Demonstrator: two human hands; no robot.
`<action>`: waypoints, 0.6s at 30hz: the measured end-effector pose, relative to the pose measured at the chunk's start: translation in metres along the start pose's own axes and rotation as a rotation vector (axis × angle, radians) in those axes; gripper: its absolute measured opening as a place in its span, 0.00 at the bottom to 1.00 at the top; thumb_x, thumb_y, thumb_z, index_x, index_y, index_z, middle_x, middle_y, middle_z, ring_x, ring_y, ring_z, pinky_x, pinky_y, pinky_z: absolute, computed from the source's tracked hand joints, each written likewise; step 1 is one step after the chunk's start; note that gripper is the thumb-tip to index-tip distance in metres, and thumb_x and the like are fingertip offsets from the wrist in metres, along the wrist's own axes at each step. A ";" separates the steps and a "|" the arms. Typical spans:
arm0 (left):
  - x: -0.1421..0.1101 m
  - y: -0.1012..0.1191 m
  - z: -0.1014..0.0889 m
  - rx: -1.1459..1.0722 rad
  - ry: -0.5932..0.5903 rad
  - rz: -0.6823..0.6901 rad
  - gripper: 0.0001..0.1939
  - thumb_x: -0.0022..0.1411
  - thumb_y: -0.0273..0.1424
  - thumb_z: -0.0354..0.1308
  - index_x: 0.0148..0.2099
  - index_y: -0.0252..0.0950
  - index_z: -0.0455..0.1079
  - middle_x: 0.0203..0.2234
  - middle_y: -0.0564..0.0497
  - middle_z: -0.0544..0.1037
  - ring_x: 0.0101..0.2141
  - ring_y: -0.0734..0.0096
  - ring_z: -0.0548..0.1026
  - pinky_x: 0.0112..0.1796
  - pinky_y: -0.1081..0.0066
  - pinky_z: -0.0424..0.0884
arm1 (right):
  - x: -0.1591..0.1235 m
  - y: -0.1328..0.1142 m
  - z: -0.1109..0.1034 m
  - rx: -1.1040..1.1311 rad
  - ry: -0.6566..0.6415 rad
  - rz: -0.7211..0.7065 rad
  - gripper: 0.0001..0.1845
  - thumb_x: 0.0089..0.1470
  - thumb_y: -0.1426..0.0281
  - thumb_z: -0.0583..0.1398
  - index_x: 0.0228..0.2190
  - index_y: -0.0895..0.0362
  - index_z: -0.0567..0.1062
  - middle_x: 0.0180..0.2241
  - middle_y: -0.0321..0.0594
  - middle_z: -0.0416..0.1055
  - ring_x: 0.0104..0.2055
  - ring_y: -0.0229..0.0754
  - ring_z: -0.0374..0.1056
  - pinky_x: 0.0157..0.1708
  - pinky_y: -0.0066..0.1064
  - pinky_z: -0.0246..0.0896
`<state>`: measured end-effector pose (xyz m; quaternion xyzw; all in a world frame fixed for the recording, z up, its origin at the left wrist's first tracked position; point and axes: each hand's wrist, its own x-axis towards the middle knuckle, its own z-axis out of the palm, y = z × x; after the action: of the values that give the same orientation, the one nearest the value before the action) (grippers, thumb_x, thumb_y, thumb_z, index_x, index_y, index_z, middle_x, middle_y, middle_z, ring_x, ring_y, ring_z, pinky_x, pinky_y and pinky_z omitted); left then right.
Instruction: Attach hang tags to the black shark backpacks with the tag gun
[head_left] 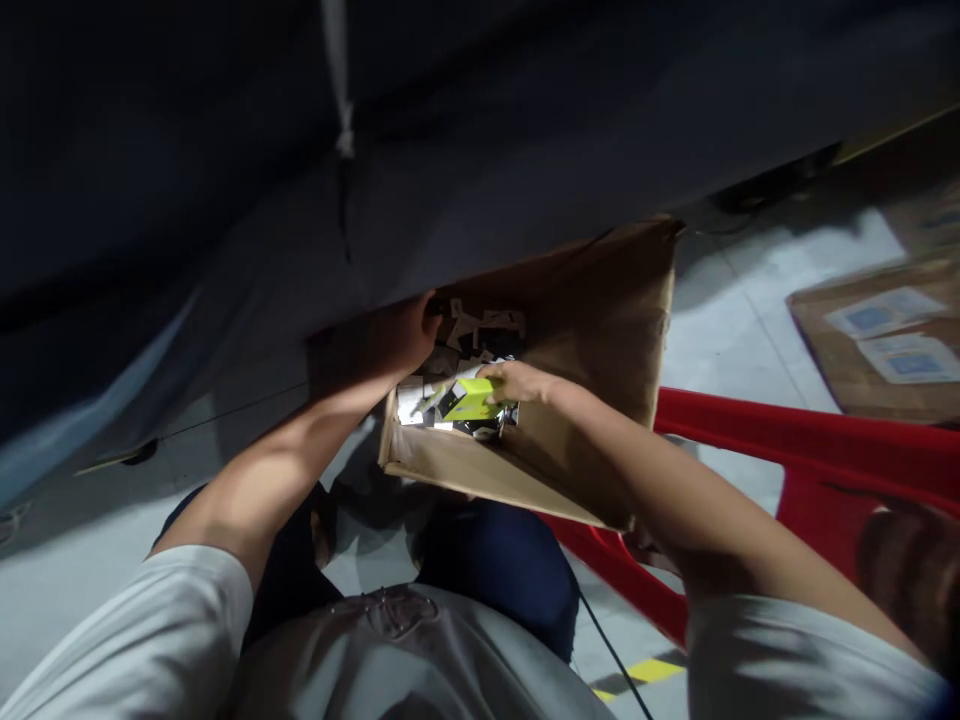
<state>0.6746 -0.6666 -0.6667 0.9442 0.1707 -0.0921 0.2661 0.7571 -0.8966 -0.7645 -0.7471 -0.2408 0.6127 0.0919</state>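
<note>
A deep, open cardboard box (630, 320) stands in front of me, with a pile of small flat cartons and papers (480, 325) at its bottom. My right hand (517, 382) reaches into it, fingers closed on a bright yellow-green small carton (476, 400) with a dark and white end. Under the carton lie white, black and shiny pieces. My left hand (426, 325) is at the left side of the box, close to the pile. Shadow covers its fingers, so whether it grips anything is unclear.
A dark cloth (450, 130) hangs over the far side of the box. Right of it are a red plastic frame (720, 425) and another cardboard box (885, 385) with labels. Yellow-black tape (652, 670) marks the grey floor. My knees (495, 570) are close below the box.
</note>
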 end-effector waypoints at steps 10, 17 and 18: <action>-0.042 0.058 -0.017 -0.164 -0.394 0.304 0.12 0.68 0.30 0.49 0.42 0.36 0.75 0.40 0.44 0.79 0.42 0.61 0.77 0.45 0.66 0.70 | -0.057 0.010 -0.022 0.566 0.046 -0.159 0.34 0.38 0.57 0.70 0.48 0.57 0.77 0.42 0.40 0.78 0.44 0.47 0.73 0.49 0.40 0.67; -0.041 0.043 0.035 -0.375 -0.499 -0.036 0.06 0.61 0.23 0.53 0.37 0.35 0.70 0.34 0.47 0.79 0.34 0.67 0.76 0.33 0.72 0.68 | -0.102 -0.018 -0.020 0.496 0.118 -0.177 0.31 0.47 0.51 0.65 0.46 0.59 0.77 0.41 0.42 0.78 0.40 0.47 0.73 0.41 0.35 0.69; -0.039 0.039 0.038 -0.454 -0.497 -0.076 0.04 0.61 0.25 0.54 0.37 0.36 0.69 0.32 0.49 0.78 0.32 0.68 0.75 0.32 0.73 0.68 | -0.111 -0.021 -0.019 0.486 0.121 -0.171 0.31 0.48 0.49 0.64 0.46 0.59 0.77 0.40 0.43 0.78 0.38 0.46 0.73 0.39 0.35 0.69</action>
<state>0.6499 -0.7289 -0.6699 0.8025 0.1520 -0.2888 0.4995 0.7558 -0.9273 -0.6545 -0.7151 -0.1429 0.5970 0.3345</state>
